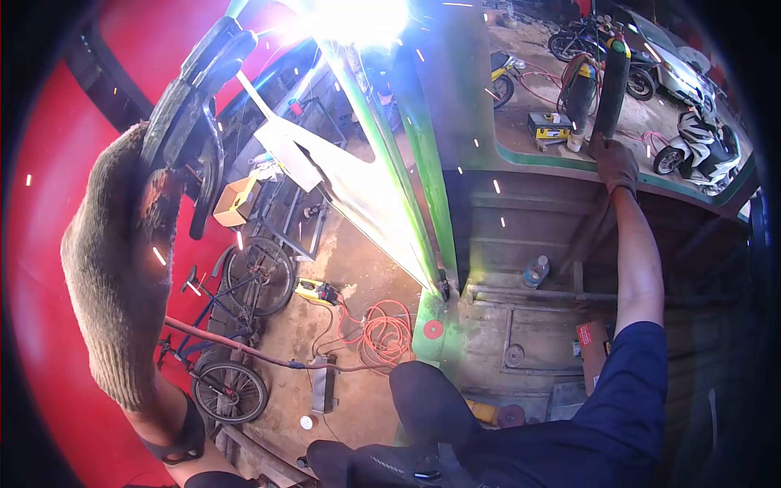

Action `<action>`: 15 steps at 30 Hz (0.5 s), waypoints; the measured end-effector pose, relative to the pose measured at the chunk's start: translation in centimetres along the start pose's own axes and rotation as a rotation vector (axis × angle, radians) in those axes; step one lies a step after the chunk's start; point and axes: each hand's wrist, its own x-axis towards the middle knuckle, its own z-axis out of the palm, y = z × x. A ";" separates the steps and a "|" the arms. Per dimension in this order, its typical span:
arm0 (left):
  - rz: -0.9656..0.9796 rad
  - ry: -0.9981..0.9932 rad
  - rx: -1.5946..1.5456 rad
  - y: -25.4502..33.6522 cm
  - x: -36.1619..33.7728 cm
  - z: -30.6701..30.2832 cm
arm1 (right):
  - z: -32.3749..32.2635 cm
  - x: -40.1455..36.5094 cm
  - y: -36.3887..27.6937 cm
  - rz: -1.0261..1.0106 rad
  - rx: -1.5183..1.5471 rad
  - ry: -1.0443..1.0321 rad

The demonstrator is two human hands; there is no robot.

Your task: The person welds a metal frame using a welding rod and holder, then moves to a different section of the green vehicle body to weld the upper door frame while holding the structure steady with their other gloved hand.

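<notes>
My left hand, in a thick grey knit glove, is wrapped round a black electrode holder at the upper left. A thin rod runs from the holder's jaws towards a very bright welding arc at the top centre, where glare hides the joint. Sparks fly around it. Below the arc, a green metal post runs downwards. On the right, my right hand, in a dark glove, is closed on the green-trimmed edge of a window opening.
A red cable hangs below the holder. Bicycles, a cardboard box and coiled orange hose are on the left. Gas cylinders and motorcycles stand beyond the opening. A plastic bottle lies inside.
</notes>
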 end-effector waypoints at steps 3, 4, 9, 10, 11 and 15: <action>-0.010 0.002 0.041 -0.1 0.1 0.2 | 0.1 0.0 0.2 0.006 0.016 -0.005; 0.002 0.005 0.070 -0.1 0.1 0.2 | 0.1 0.0 0.2 0.006 0.015 -0.006; 0.007 0.011 0.030 -0.1 0.2 0.2 | 0.2 0.1 0.3 -0.007 0.014 0.001; 0.015 0.019 0.033 -0.2 0.2 0.2 | 0.2 0.1 0.3 -0.007 0.014 0.001; 0.015 0.019 0.033 -0.1 0.2 0.3 | 0.1 0.1 0.3 -0.005 0.021 -0.002; 0.069 0.012 0.071 -0.3 0.3 0.4 | 0.6 0.4 0.7 -0.020 0.024 0.006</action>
